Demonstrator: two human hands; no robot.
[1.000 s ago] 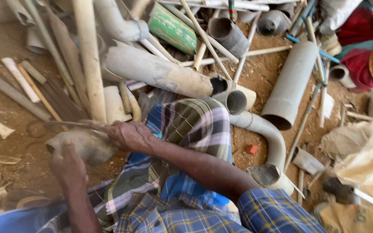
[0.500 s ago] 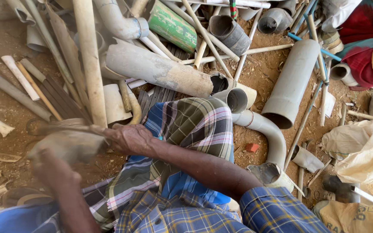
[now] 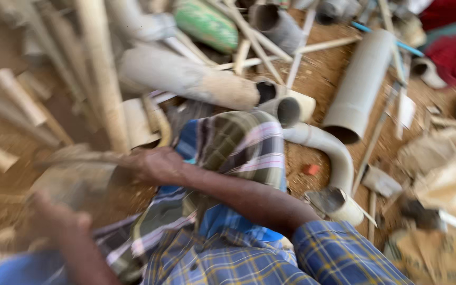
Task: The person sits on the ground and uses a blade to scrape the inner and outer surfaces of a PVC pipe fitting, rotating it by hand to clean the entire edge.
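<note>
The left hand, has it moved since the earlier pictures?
Yes. The left hand now sits lower and further from the upright pale pole, near the picture's bottom edge; it is blurred.

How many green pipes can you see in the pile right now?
1. The green pipe lies at the top of the pile, left of the dark grey pipe. The picture is blurred and the pile overlaps, so others may be hidden.

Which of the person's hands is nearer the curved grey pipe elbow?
The right hand: it lies across the lap, left of the elbow. The left hand is farther away, low at the picture's left.
</note>
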